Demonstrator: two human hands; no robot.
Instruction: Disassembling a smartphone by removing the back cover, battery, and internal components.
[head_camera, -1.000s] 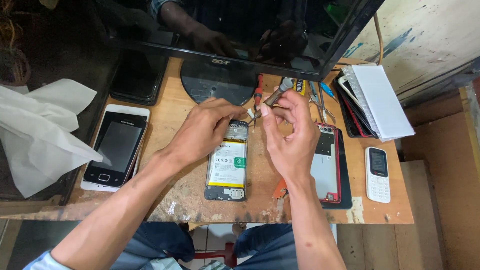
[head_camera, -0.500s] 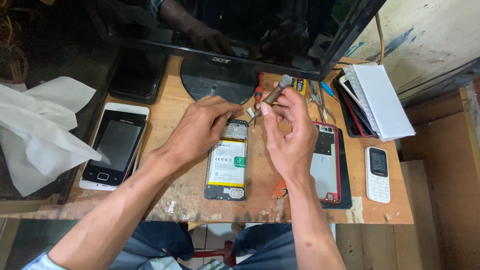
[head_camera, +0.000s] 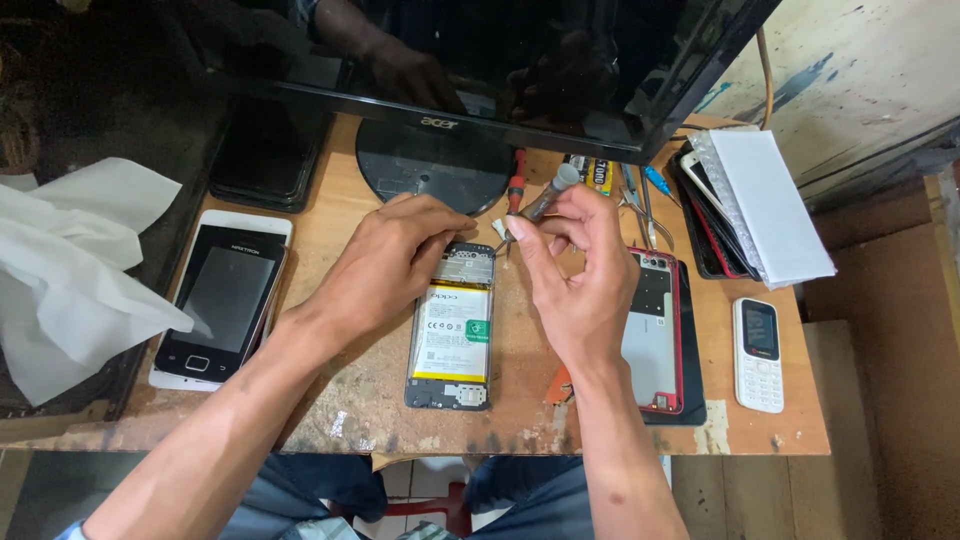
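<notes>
In the middle of the frame we rest our left hand (head_camera: 395, 255) on the top left corner of the opened phone (head_camera: 452, 338), fingers curled against its upper edge and pressing it to the wooden bench (head_camera: 340, 400); this hand is steadying the phone, not wrapped around anything. The phone lies face down with its back cover off, battery exposed, just below center. Our right hand (head_camera: 580, 285) sits right of center, its thumb and fingers pinched closed on a grey-handled screwdriver (head_camera: 545, 200) that slants down toward the phone's top right corner. Beside that hand lies a red-rimmed back cover (head_camera: 655, 335). At the far right stands a small white keypad phone (head_camera: 759, 354). At left lies a white touchscreen phone (head_camera: 220, 300) next to crumpled white paper (head_camera: 70, 270). A dark monitor (head_camera: 500, 60) fills the top.
</notes>
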